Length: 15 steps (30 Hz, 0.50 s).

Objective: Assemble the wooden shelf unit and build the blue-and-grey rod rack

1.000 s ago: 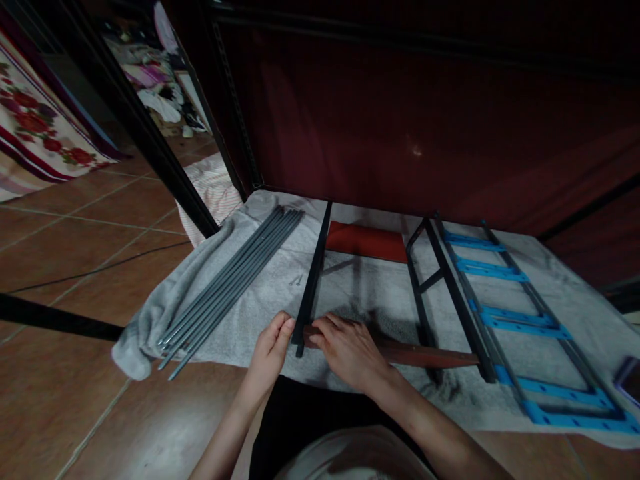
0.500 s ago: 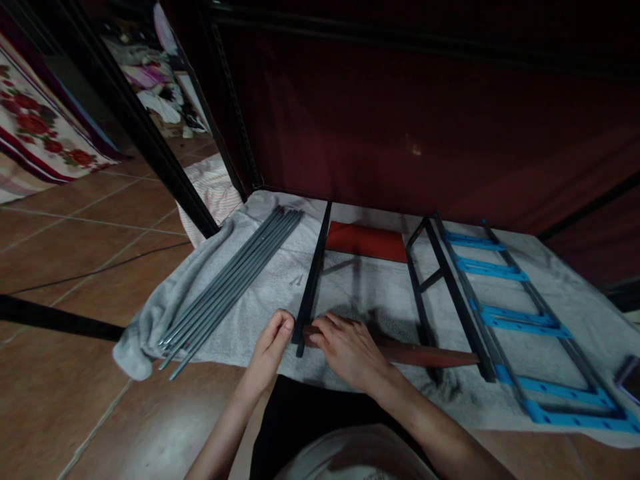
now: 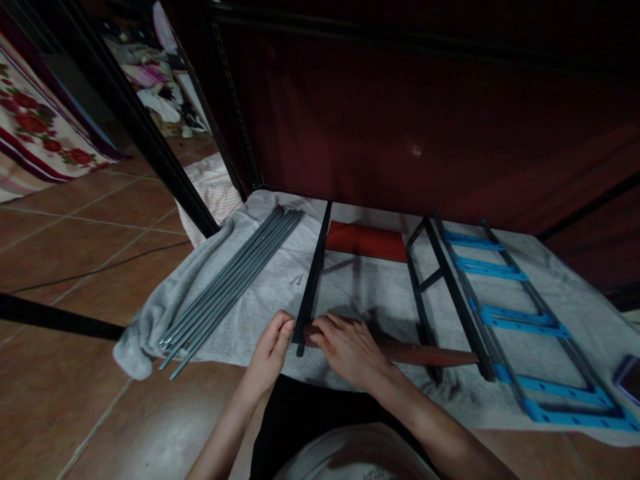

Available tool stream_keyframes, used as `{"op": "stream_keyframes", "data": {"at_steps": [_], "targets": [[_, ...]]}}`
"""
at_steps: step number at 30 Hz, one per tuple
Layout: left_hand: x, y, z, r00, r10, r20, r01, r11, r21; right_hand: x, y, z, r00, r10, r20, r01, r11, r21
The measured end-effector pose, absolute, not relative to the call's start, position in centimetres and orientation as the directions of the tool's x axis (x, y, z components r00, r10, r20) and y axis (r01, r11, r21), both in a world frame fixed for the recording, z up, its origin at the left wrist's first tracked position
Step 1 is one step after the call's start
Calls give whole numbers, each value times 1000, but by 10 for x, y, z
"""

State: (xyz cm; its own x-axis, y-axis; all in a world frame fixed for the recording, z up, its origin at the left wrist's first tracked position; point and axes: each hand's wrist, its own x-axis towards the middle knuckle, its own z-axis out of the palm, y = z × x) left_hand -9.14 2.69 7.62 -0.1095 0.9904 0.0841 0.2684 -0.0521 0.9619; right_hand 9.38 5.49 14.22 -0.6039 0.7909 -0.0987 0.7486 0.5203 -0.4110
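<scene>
My right hand [image 3: 349, 347] is closed over the left end of a reddish-brown board [image 3: 429, 354] at the near side of a black metal frame [image 3: 314, 279]. The board spans between the frame's left and right sides. Just left of the frame's near left end, my left hand [image 3: 273, 347] is closed, thumb against fingers; whatever it may hold is too small or hidden to make out. An orange-red panel [image 3: 367, 241] sits across the frame's far end. Two small screws [image 3: 296, 280] lie on the grey blanket [image 3: 265, 291] left of the frame.
A bundle of grey metal tubes [image 3: 233, 287] lies at the left of the blanket. To the right rests a rack with blue crosspieces [image 3: 525, 323], and a dark phone-like object [image 3: 629, 378] by the right edge. Black posts [image 3: 145, 133] and a dark red wall [image 3: 400, 113] surround the surface.
</scene>
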Motion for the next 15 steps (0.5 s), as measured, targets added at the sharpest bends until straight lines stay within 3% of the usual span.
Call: {"op": "stream_keyframes", "data": {"at_steps": [10,15], "targets": [[-92,32,88,-124,992,-25,259,57,964,94,51,142,-572,813,-105,792,515,-329],[-87,32,84,-172,985,18,317,38,948,94,49,142,-574,811,-111,799,526,-291]]}}
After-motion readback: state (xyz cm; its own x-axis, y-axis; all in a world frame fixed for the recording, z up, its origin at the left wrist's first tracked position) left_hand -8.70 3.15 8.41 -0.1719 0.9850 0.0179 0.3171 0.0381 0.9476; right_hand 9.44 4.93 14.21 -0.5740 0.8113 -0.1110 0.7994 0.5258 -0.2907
